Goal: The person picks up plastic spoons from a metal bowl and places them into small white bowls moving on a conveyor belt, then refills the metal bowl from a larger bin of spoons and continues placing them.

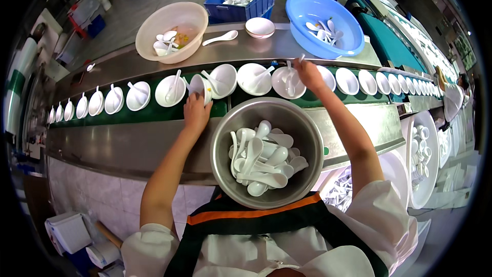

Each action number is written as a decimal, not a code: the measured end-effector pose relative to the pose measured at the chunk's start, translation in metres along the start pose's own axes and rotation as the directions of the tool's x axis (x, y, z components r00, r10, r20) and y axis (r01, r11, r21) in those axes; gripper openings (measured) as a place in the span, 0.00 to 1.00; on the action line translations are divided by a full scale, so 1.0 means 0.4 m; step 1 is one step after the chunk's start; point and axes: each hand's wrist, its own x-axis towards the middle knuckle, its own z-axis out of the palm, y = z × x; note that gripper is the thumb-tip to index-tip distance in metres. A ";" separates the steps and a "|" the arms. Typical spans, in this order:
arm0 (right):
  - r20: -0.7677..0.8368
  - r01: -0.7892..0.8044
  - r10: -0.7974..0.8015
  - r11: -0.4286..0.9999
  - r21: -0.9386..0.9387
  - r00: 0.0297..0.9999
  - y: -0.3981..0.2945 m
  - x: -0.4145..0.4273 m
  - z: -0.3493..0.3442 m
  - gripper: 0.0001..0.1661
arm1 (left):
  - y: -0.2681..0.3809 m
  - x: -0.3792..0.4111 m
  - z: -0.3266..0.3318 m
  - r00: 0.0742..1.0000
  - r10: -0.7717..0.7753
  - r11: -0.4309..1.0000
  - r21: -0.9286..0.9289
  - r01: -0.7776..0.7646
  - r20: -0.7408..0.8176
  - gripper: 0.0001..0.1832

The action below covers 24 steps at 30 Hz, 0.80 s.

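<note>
My left hand (197, 112) grips a small white bowl (200, 85), tilted, with a yellow mark on its outside. A spoon handle shows at that bowl's left edge. In my right hand (308, 74) is a white soup spoon (302, 57), mostly hidden by the fingers, above the row of bowls. Beside that hand, one bowl (277, 83) has a spoon lying in it. The bowls stand in line on a green conveyor belt (219, 108); those to the left hold spoons, while several at the right, such as this bowl (347, 80), hold none. Close to my body, a steel basin (313, 150) contains many white spoons (265, 157).
Across the belt, a metal ledge (230, 52) carries a cream basin (173, 13), a loose spoon (221, 37), a bowl (260, 27) and a blue basin (307, 5). Behind stands a blue crate (238, 11) of dishes. Another person (453, 98) is at the far right.
</note>
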 end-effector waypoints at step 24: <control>0.675 0.919 -0.729 0.337 0.204 0.118 -0.359 -0.365 -0.083 0.28 | -0.111 -0.202 -0.469 0.767 0.218 0.976 -0.115 -0.187 0.603 0.30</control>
